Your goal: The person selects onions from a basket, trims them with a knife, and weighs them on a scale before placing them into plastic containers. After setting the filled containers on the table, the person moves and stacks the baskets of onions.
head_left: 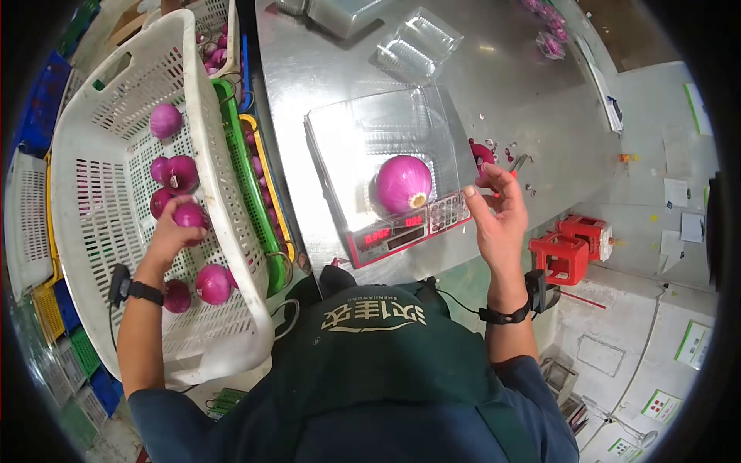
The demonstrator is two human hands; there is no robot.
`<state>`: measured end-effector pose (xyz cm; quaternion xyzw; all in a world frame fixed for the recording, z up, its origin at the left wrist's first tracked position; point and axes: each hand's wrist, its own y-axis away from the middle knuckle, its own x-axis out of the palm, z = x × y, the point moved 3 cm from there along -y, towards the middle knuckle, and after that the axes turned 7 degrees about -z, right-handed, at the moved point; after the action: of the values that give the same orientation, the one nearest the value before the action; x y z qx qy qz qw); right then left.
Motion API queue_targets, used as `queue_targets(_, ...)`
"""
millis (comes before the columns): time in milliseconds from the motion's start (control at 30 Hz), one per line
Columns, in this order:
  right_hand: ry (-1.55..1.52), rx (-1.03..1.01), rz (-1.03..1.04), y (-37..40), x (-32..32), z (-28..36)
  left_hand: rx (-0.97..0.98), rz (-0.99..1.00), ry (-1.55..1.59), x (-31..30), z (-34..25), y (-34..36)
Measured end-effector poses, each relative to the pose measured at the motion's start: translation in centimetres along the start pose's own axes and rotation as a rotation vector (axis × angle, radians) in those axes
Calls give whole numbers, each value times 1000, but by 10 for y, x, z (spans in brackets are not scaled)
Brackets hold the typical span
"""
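My left hand [162, 241] reaches into a white plastic basket [199, 116] and has its fingers round a red onion [190, 216]. Several other red onions [214, 284] lie loose in the same basket. On the steel table a digital scale [363, 245] shows lit red digits. A clear plastic container [378, 116] rests on the scale, with one large peeled red onion [403, 184] in it. Beside the scale's right edge my right hand [502, 220] is raised, palm turned inward, thumb and fingers apart with nothing held.
Empty clear containers [421, 45] sit farther back on the steel table [509, 85]. A small tool [521, 162] and onion scraps lie right of the scale. Green [245, 181] and yellow crates stand between basket and table. Red stools [563, 255] are at the right.
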<state>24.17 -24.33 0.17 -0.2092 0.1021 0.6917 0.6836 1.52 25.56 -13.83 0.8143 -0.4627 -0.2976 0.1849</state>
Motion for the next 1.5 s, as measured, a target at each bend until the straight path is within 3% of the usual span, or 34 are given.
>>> queue_targets(200, 186, -175, 149, -7, 35, 9, 281, -142, 430, -37, -89, 87)
queue_targets(267, 541, -576, 200, -4, 54, 25, 365, -150, 504, -31, -112, 128)
queue_targets(300, 526, -582, 196, -3, 59, 32, 442, -148, 585, -28, -118, 146)
queue_targets(367, 737, -300, 509, -5, 74, 33, 505, -137, 634, -18, -120, 176)
queue_targets(433, 667, -380, 483, -8, 81, 25, 536, -145, 738, 10, -126, 203)
queue_targets(500, 597, -331, 516, -13, 82, 17, 514, -76, 800, 40, -132, 224)
queue_targets(567, 471, -345, 525, -22, 72, 10, 516, -76, 890, 76, -135, 232)
queue_targets(633, 82, -57, 594, -28, 57, 4, 480, -73, 899, 115, -145, 238)
queue_targets(667, 78, -70, 596, -32, 50, -1, 499, -121, 921, 135, -145, 236)
queue_targets(733, -634, 193, 703, -38, 38, -12, 484, -121, 854, 170, -155, 235)
queue_targets(767, -639, 183, 707, -44, 29, -11, 479, -126, 797, 187, -160, 229)
queue_targets(833, -970, 426, 854, -48, 11, -4, 465, -127, 665, 220, -168, 215)
queue_targets(900, -980, 468, 853, -55, 6, -12, 523, -220, 433, 247, -181, 202)
queue_targets(1000, -548, 169, 763, -60, 3, -13, 681, -293, 162, 271, -186, 171)
queue_targets(1033, -554, 161, 756, -58, 4, -13, 835, -386, -80, 276, -193, 168)
queue_targets(1067, -406, -43, 695, -57, 5, -13, 981, -477, -328, 282, -198, 166)
queue_targets(1133, -183, -416, 552, -58, 9, -4, 1024, -483, -379, 289, -198, 153)
queue_targets(1233, -118, -581, 483, -57, 18, -1, 1111, -492, -464, 296, -193, 140)
queue_targets(1300, -100, -587, 475, -56, 27, -11, 1048, -550, -490, 301, -182, 134)
queue_targets(1367, 120, -775, 402, -50, 31, -15, 1016, -530, -452, 307, -171, 129)
queue_targets(1500, 273, -690, 362, -49, 30, -16, 952, -478, -257, 308, -157, 121)
